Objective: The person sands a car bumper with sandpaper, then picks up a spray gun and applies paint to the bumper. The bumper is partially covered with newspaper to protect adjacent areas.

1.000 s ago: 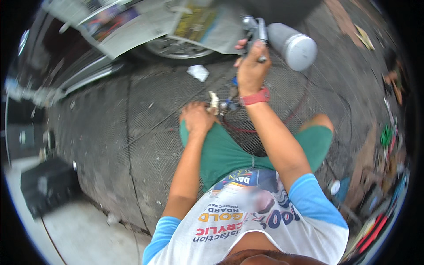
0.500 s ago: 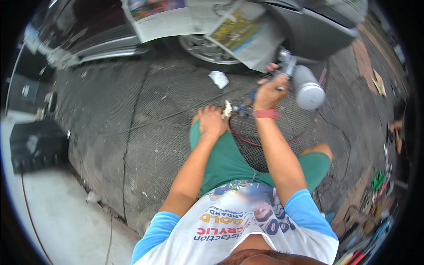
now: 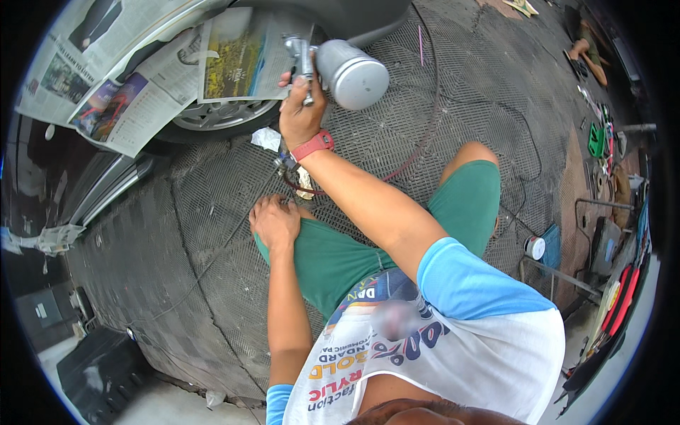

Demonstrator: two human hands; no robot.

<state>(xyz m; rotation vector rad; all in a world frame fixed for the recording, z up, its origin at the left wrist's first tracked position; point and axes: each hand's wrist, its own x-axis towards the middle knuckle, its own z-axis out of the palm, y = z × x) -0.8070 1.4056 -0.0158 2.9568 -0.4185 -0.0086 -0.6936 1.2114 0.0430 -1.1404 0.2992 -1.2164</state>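
Observation:
My right hand (image 3: pixel 303 117), with a red band at its wrist, is wrapped round the handle of a spray gun (image 3: pixel 304 62). A rounded grey cup (image 3: pixel 353 76) is fixed to the gun's right side. The gun is held up close to newspaper sheets (image 3: pixel 239 60) covering part of a dark car, beside the grey body panel (image 3: pixel 358 18). My left hand (image 3: pixel 275 221) lies flat over my left knee, fingers stretched and holding nothing. Below the right wrist, a dark red hose (image 3: pixel 397 173) curves away from a fitting (image 3: pixel 283 163).
Under the newspaper shows a car wheel (image 3: pixel 230 113). Crumpled white paper (image 3: pixel 266 139) lies on the ridged dark mat. A black case (image 3: pixel 99 368) stands at the lower left. Tools (image 3: pixel 596 139) and a small white tub (image 3: pixel 535 247) lie on the right. Another person's leg (image 3: pixel 593 53) shows at upper right.
The view has turned rightward, so the car sits further left in the picture. My right hand keeps hold of the spray gun, now higher and further left in view. The left hand stays on the knee.

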